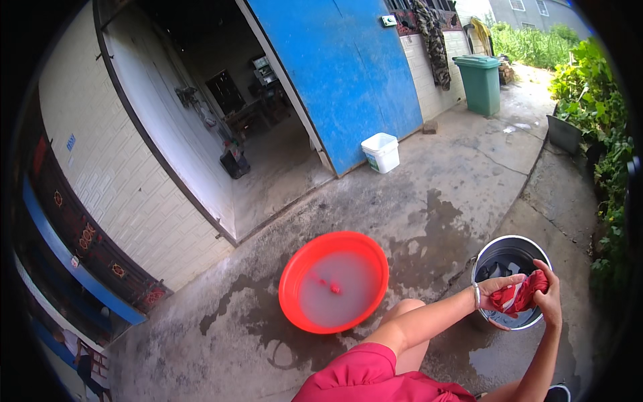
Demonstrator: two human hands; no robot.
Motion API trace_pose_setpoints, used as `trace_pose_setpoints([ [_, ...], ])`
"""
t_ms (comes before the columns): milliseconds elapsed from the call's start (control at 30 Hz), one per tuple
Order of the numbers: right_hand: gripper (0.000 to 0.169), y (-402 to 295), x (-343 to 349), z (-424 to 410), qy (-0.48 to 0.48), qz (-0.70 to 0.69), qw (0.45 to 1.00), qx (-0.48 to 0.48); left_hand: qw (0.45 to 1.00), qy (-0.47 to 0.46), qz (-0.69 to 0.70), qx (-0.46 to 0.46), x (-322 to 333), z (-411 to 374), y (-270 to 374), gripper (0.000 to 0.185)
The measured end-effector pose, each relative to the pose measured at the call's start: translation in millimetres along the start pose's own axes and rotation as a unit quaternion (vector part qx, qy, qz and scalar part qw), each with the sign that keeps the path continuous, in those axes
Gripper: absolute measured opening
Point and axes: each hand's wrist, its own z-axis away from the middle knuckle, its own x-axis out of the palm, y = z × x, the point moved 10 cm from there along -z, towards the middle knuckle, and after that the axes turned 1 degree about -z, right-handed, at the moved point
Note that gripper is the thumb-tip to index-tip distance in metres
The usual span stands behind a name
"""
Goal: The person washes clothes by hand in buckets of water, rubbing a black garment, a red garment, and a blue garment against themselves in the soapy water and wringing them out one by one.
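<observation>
A bunched wet-looking red cloth (525,296) with a whitish part is gripped between my two hands. My left hand (490,292), with a light bangle at the wrist, holds its left side. My right hand (551,297) curls around its right end. Both hands are above a metal bucket (476,266), which contains water and dark fabric (495,269); the hands and cloth hide part of its inside. To the left, a round red plastic basin (291,281) stands on wet concrete. Cloudy water (341,266) fills it, and a bit of red cloth (335,288) shows at the surface.
A white plastic bucket (387,156) stands beside the blue door panel (346,75). Farther off are a brick (430,127) and a green wheeled bin (479,88). Leafy plants (610,166) border the right side. A person (80,357) is at far left by a wooden chair (99,363).
</observation>
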Motion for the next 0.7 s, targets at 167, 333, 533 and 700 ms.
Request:
trace_pose_setpoints([
  [167, 0.065, 16.0, -10.7, -1.4, 0.009, 0.031, 0.999, 0.024, 0.995, 0.017, -0.088, -0.039, -9.9, -10.4, -38.8, 0.035],
  [333, 0.071, 12.3, -2.0, -0.9, -0.060, -0.184, 0.981, 0.031, 0.998, 0.046, -0.034, -0.030, -13.9, -7.7, -32.9, 0.032],
  [533, 0.094, 11.2, 13.9, 0.1, -0.104, -0.418, 0.902, -0.043, 0.984, -0.076, 0.152, -0.050, 25.9, -11.9, -63.3, 0.035],
  [700, 0.062, -2.1, 21.7, 3.3, -0.134, -0.571, 0.802, -0.111, 0.982, -0.114, 0.145, -0.034, 28.6, -15.6, -59.7, 0.038],
])
